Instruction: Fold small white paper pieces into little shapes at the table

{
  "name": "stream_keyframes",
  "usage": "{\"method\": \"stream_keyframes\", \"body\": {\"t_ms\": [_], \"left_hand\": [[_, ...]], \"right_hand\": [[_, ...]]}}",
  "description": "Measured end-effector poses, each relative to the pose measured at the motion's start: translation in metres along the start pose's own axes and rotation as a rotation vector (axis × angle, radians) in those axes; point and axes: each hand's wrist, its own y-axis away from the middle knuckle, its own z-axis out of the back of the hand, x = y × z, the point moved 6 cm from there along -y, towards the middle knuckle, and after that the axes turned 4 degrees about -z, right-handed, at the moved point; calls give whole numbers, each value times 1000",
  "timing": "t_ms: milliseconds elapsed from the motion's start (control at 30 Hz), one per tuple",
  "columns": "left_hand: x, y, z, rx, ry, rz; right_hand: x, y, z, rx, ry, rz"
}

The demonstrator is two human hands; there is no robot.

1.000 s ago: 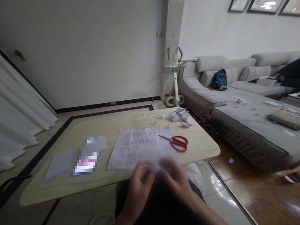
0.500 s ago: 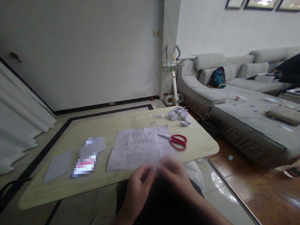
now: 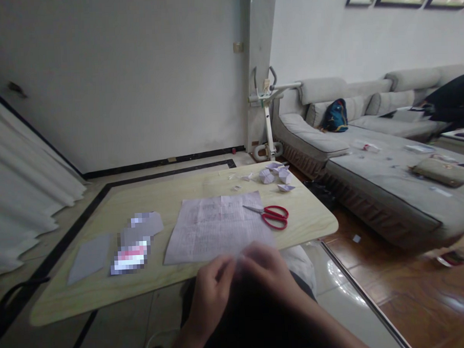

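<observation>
My left hand [image 3: 216, 280] and my right hand [image 3: 264, 265] meet at the near edge of the table, fingers curled and pinched together. A small whitish bit shows between the fingertips, too blurred to name. Just beyond them lies a creased printed sheet of paper [image 3: 215, 228], flat on the table. Red-handled scissors [image 3: 274, 217] rest on its right edge, their blades pointing left. Several small folded paper pieces [image 3: 284, 175] sit in a group at the table's far right corner, one of them boat-shaped.
The pale wooden table [image 3: 145, 296] also bears a plain paper sheet [image 3: 88, 257] and a pixelated item [image 3: 131, 253] at left, plus paper scraps [image 3: 247, 177]. A grey sofa [image 3: 371, 193] with a blue backpack [image 3: 335, 115] stands at right. A person [image 3: 454, 100] is at the far right.
The view has shifted slightly. My hands stay together at the table's edge with almost no change; the scissors and papers lie as before.
</observation>
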Motion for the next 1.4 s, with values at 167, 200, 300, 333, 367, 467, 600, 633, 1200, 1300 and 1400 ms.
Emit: {"method": "stream_keyframes", "body": {"t_ms": [167,200,300,333,367,467,600,633,1200,1300,1400], "left_hand": [[3,0,-3,27,-25,-22],[3,0,-3,24,-23,-14],[2,-1,-7,61,-12,29],[1,-1,-8,76,-5,42],[0,-1,-9,85,3,50],[-2,0,-8,64,29,42],[-4,0,0,-21,-27,-33],[-4,0,2,-54,-55,-50],[-1,2,-3,10,-168,-115],[0,2,-2,3,-144,-85],[0,1,3,-62,-107,-64]], "right_hand": [[3,-1,1,-23,-20,-5],[3,-1,2,-43,-26,0],[2,-2,5,-103,-99,-2],[1,-2,5,-110,-135,-12],[0,-1,5,-109,-169,-24],[-2,-1,5,-96,-225,-53],[1,0,4,-45,-172,-27],[2,0,3,-29,-155,-16],[5,-1,1,-6,-153,-11],[6,-1,2,-6,-174,-32],[9,-1,1,-2,-67,-1]]}}
